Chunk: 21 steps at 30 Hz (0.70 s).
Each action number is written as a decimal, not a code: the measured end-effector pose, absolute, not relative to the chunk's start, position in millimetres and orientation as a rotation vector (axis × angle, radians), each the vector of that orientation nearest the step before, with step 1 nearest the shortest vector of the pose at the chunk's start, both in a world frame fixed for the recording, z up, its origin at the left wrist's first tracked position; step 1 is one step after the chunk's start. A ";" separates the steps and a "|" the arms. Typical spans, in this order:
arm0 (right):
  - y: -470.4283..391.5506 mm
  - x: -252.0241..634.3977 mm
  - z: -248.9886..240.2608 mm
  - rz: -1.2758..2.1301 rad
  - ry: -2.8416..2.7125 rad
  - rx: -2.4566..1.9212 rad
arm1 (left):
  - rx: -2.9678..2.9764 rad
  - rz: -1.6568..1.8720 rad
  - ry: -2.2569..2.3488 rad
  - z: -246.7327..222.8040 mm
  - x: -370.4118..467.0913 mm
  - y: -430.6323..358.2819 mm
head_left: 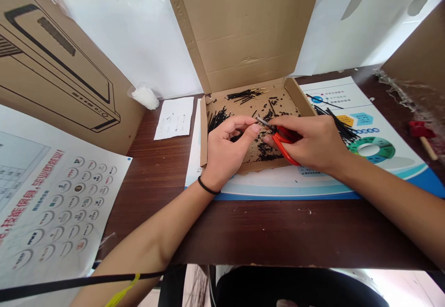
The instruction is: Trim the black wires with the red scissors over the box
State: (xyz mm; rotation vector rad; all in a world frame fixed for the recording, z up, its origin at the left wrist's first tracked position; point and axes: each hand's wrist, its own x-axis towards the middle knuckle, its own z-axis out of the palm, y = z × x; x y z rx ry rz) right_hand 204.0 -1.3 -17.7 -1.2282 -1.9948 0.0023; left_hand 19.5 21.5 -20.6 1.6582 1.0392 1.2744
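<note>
Above an open cardboard box (205, 131), my right hand (309, 138) is closed round red-handled scissors (287, 149), whose blades point left at my left fingertips. My left hand (231, 142), with a black band at the wrist, pinches something too small to make out beside the blades. In the box lie a bundle of black sticks (217, 117) at the left, black pieces with gold-coloured ends (246, 95) at the back, and many small black scraps (269, 152). More long black sticks (342, 124) rest on a printed sheet to the right.
A white note (174, 118) and a clear cup of white material (145, 97) are left of the box. A red tool with a wooden handle (426, 135) lies at the right. Large cardboard panels (55, 57) stand at the sides. The dark table's (260, 233) edge is in front.
</note>
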 end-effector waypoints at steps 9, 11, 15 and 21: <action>-1.7 203.3 -17.3 0.020 -2.026 -1.278 | 1.650 1.282 0.996 -20.8 19.9 21.3; -1.5 203.7 -18.2 0.004 -2.026 -1.288 | 1.649 1.287 0.982 -20.1 20.3 21.2; -1.6 204.7 -18.9 -0.001 -2.039 -1.306 | 1.659 1.286 0.972 -18.2 21.3 20.9; 0.8 208.6 -20.6 -0.074 -2.044 -1.325 | 1.698 1.263 1.020 -14.9 22.2 20.2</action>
